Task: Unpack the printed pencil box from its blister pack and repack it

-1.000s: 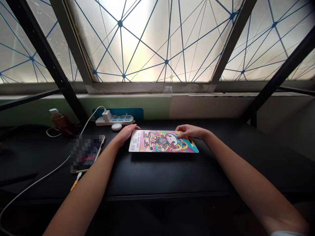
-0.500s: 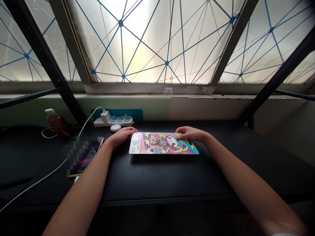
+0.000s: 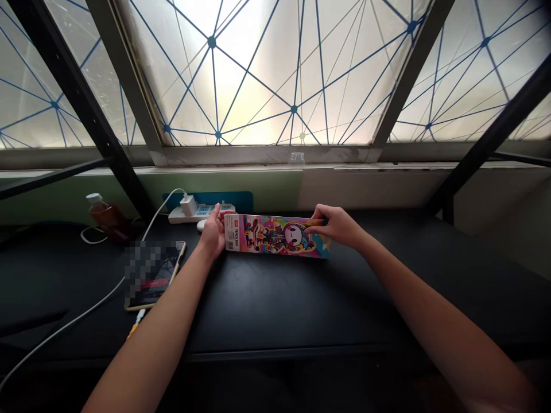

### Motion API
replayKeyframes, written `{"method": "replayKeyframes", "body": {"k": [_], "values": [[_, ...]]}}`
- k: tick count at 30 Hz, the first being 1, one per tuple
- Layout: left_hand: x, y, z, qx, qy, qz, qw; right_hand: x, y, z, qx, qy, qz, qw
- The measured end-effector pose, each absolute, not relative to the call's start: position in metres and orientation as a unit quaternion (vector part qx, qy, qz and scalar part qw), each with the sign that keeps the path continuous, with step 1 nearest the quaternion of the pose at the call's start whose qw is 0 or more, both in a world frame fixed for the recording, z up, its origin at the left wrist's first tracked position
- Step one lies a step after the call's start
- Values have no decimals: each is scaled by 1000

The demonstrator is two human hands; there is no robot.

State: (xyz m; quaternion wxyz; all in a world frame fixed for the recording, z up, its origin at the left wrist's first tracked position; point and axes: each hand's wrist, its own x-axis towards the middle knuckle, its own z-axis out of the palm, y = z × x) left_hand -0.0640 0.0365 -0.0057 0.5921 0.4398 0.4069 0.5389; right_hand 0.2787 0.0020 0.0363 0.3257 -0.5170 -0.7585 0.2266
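A flat, brightly coloured pencil box (image 3: 275, 236) with a cartoon figure and the printed words "PENCIL BOX" is held up over the black table, its front face tilted towards me. My right hand (image 3: 334, 225) pinches it near the upper right, the thumb lying on the printed front and the other fingers behind. At the white left end, my left hand (image 3: 213, 234) grips the edge, its fingers partly hidden by the box. The back of the box is out of sight.
Left of my forearm lies a phone (image 3: 166, 275), partly pixelated, with a cable by it. Behind stand a white power strip (image 3: 176, 216) with a plugged-in charger (image 3: 188, 205) and a bottle of reddish-brown liquid (image 3: 109, 221). Black metal bars (image 3: 473, 152) slant up on both sides.
The pencil box has risen and tipped so that its front faces me more steeply, moving slightly away. My left hand has turned upward at its left end; the right keeps its pinch.
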Motion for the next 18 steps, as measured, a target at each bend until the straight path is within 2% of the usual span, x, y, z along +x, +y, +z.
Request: {"method": "replayKeyframes", "body": {"k": [6,12,18], "values": [[-77,30,6,439,348,511,652,268,-12,46,-506,-793,176,288],[-90,18,13,511,327,334,721,268,-29,58,-485,-832,171,208],[-94,6,20,589,318,227,708,277,-46,67,-471,-829,248,172]]}}
